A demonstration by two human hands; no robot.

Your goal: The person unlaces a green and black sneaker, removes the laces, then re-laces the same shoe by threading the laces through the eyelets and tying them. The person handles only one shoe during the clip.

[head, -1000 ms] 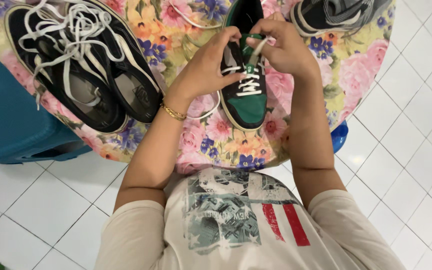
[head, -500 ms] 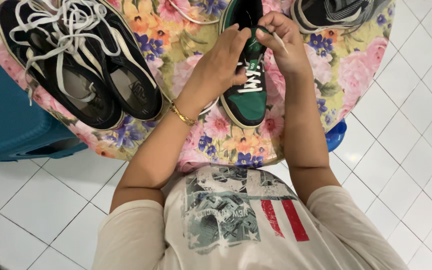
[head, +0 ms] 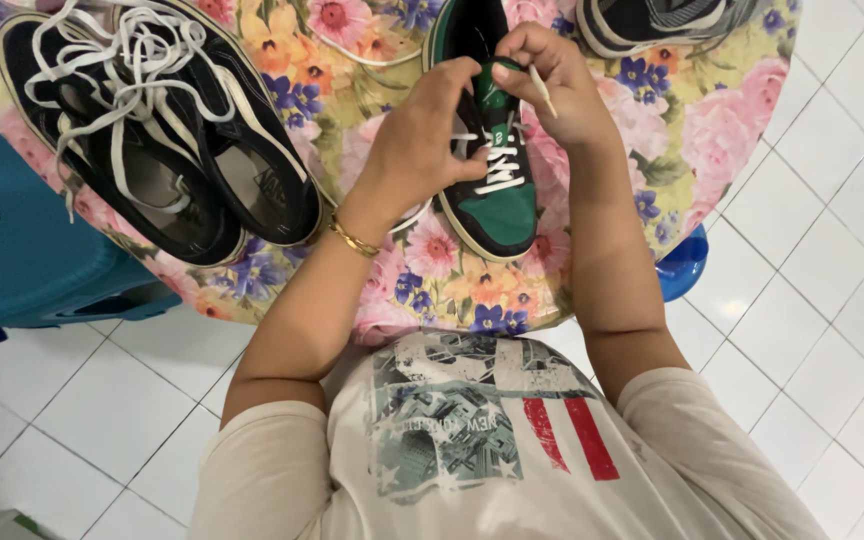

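White lace [head: 500, 168] crosses the lower eyelets of the green shoe [head: 492, 195], which lies on the floral counter [head: 672, 150]; lacing looks partly done, the upper rows left. Left hand [head: 422, 140] curls closed over the shoe's side and lace. Right hand [head: 552, 85] pinches a lace end. The hands hide the upper eyelets, and the heel is cut off. Black shoes [head: 162, 130] lie apart.

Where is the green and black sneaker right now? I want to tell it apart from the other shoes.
In the head view the green and black sneaker lies top centre on the floral tablecloth, between the left hand and right hand, right of the black sneakers.
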